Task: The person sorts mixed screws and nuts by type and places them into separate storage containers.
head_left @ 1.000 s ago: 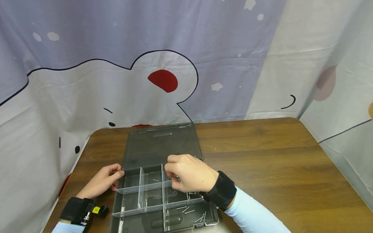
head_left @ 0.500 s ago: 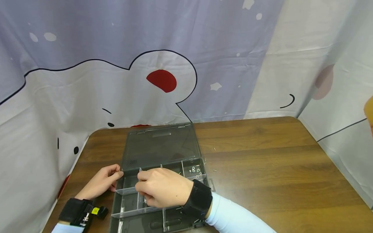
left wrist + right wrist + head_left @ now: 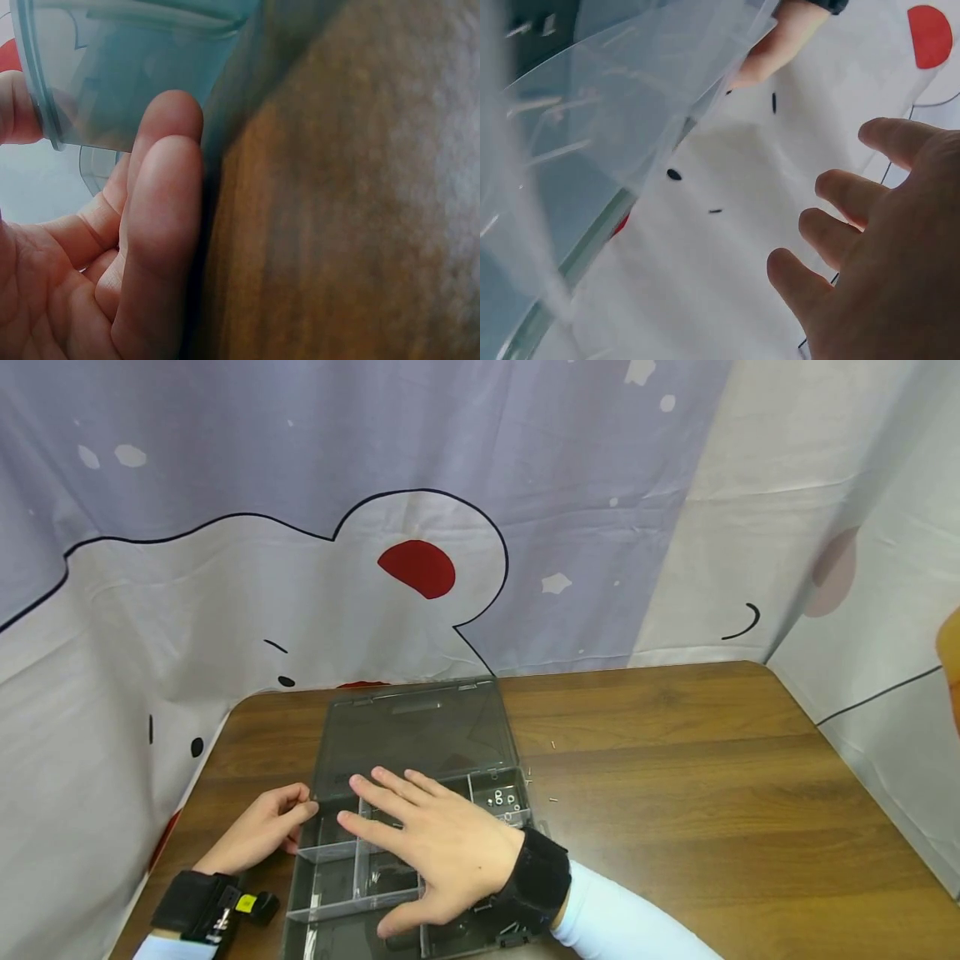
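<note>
A smoky clear compartment box (image 3: 333,881) lies on the table with its lid (image 3: 416,735) folded back flat. At its left edge my left hand (image 3: 258,831) grips the box, thumb at the rim and fingers (image 3: 165,195) along the outer wall in the left wrist view. My right hand (image 3: 442,852) hovers over the middle compartments, palm down, fingers spread, holding nothing; it hides part of the box. Small nuts (image 3: 498,797) sit in the back right compartment. Several thin screws (image 3: 559,152) show through the box wall in the right wrist view.
A few tiny screws (image 3: 553,799) lie loose on the wooden table (image 3: 675,777), right of the box. Behind the table hangs a printed curtain (image 3: 585,527), which also runs down both sides.
My right hand moved left from the box's right-hand compartments with its fingers bunched, then spread them open above the middle. My left hand stayed at the box's edge.
</note>
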### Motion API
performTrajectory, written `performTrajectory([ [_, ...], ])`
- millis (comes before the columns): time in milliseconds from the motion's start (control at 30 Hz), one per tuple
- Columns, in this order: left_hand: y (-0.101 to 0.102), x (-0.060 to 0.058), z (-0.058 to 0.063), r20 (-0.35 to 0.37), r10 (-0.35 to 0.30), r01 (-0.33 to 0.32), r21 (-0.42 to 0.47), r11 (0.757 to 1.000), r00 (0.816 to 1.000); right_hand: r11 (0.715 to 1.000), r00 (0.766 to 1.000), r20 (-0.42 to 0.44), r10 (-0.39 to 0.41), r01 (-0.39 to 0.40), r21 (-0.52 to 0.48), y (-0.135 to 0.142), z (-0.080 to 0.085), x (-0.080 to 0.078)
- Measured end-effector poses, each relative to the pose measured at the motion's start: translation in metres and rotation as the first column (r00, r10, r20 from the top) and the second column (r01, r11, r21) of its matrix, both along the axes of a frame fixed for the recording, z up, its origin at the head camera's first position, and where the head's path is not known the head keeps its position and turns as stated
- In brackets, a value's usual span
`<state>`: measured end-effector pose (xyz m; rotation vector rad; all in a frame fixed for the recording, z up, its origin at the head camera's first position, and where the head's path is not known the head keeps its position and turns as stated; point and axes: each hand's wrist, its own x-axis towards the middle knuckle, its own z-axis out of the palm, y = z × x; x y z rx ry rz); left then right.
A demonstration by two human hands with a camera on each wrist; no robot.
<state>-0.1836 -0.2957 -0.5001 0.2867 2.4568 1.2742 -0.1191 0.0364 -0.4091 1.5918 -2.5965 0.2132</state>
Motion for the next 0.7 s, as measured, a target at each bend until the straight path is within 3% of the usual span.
performTrajectory([
  [400,0.001,0.002,0.001,0.002,0.007,-0.007,0.008,1.0,1.0,0.981,0.982,0.063,-0.178,0.182,-0.072,0.066,-0.007,-0.016],
  [700,0.0,0.002,0.001,-0.005,-0.002,0.002,0.02,1.0,1.0,0.941,0.942,0.109,-0.317,0.327,-0.092,0.135,-0.024,-0.024],
])
